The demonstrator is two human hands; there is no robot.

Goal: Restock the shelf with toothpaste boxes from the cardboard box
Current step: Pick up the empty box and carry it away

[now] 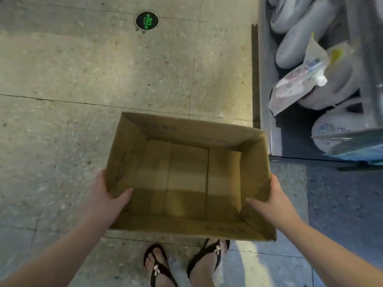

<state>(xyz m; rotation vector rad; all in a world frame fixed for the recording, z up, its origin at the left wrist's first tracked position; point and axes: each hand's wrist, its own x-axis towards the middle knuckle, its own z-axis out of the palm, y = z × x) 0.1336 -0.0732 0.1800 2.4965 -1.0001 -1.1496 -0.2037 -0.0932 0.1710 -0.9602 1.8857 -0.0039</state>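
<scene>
An open brown cardboard box [132,154] hangs in front of me above the floor, its top flaps gone or folded away. Only its bare bottom panels show inside; I see no toothpaste boxes in it. My left hand [105,195] grips the left wall, thumb inside and fingers outside. My right hand [271,199] grips the right wall the same way. The shelf [267,100] stands to the right, its lowest level holding large white jugs and soft packets.
Terrazzo floor tiles spread to the left and ahead, with a round green floor marker [146,20] far ahead. A white printed packet [298,83] leans out over the shelf edge. My feet in black sandals [159,266] stand just below the box.
</scene>
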